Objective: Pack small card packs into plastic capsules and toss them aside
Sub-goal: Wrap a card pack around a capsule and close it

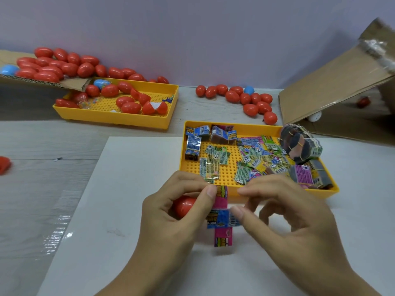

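My left hand (171,212) cups a red capsule half (183,206) in its palm while its thumb and fingers pinch a pink card pack (222,199) that stands upright. A blue card pack (220,218) lies crosswise over the pink one. My right hand (284,214) pinches the blue pack's right end with its fingertips. Both hands hover over a white board (128,210), just in front of the yellow tray of card packs (224,127).
A second yellow tray (119,118) at the back left holds red capsules and open halves, fed by a cardboard flap (70,84) piled with red capsules. A row of closed red capsules (241,97) lies behind. A cardboard box (333,82) leans at the right.
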The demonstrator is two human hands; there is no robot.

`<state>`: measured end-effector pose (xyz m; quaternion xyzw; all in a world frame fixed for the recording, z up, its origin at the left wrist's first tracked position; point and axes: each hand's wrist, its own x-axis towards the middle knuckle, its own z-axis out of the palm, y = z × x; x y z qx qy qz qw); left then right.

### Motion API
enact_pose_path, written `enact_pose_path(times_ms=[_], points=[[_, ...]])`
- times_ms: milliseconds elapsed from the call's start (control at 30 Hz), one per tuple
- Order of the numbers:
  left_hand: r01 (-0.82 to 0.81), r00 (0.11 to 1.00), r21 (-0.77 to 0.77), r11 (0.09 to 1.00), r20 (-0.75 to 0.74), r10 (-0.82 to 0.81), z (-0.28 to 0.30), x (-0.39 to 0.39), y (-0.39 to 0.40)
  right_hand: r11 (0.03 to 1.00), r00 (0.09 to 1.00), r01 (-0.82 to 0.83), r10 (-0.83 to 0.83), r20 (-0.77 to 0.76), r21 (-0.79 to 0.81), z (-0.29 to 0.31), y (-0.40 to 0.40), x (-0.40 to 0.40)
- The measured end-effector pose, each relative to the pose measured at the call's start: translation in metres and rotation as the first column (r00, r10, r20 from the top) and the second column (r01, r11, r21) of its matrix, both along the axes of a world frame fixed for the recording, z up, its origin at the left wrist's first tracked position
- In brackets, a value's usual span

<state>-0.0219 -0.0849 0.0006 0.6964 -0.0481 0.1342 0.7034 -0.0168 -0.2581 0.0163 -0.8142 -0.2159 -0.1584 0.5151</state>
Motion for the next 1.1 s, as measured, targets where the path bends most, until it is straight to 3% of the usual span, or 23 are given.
enact_pose_path(times_ms=[133,300,433,667,867,1000,1100], points=[[0.017,0.998,-0.008,1.000,0.058,-0.016,0.000,0.000,0.000,0.999,0.997,-0.039,0.037,-0.071,-0.015,-0.001,0.004,-0.003],[0.016,0.994,-0.035,0.999,0.111,-0.012,0.001,-0.001,-0.002,0.983,0.987,-0.096,0.074,-0.139,-0.156,-0.007,0.002,0.001],[-0.077,0.993,-0.046,0.996,0.086,0.081,0.002,-0.001,0.000,0.970,0.993,0.018,-0.046,-0.111,-0.241,-0.008,-0.006,0.004],[-0.032,0.985,0.010,0.999,0.169,0.030,0.000,-0.003,-0.001,0.986,0.998,-0.023,0.031,0.047,-0.163,0.006,0.006,-0.011],[0.062,0.986,0.005,0.998,0.153,-0.062,-0.001,-0.003,-0.003,0.998,0.999,-0.007,0.004,-0.050,-0.056,0.001,0.010,-0.011],[0.131,0.985,-0.009,0.991,0.112,-0.129,-0.001,-0.003,-0.003,0.996,0.994,-0.079,0.075,-0.074,-0.052,0.004,0.008,-0.011],[0.150,0.985,-0.026,0.988,0.090,-0.147,0.000,-0.004,-0.002,0.997,0.982,-0.075,0.080,-0.171,0.034,0.003,0.007,-0.009]])
